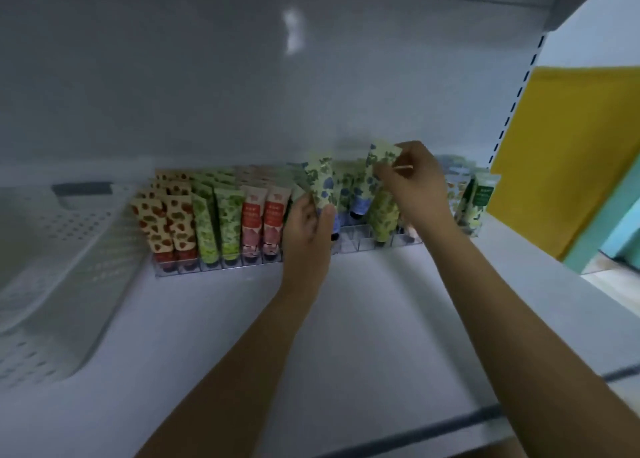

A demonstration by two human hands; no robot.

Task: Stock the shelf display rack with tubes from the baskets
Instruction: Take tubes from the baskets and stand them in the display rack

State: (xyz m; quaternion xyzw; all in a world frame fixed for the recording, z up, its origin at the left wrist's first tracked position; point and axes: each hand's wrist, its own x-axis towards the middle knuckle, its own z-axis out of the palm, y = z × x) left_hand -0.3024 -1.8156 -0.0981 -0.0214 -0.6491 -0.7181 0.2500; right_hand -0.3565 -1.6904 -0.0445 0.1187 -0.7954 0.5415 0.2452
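above the display rack's [221, 267] middle, the left hand [307, 230] has its fingers curled round a blue-flowered tube [322, 182]; the right hand [414, 180] pinches a second tube's [375, 161] top; a white basket [86, 249] sits left of the rack

Dim, cool light fills the scene; we mark a soft glare patch on the back panel [292, 31] at 12 o'clock and brighter daylight on the yellow panel [571, 138] at 3 o'clock. Faint arm shadows cross the shelf [374, 284]. Motion blur softens everything, notably the basket [69, 249] at 9 o'clock, the left-hand tube [322, 183] and right-hand tube [382, 157]. Wide-angle distortion bows the edges.
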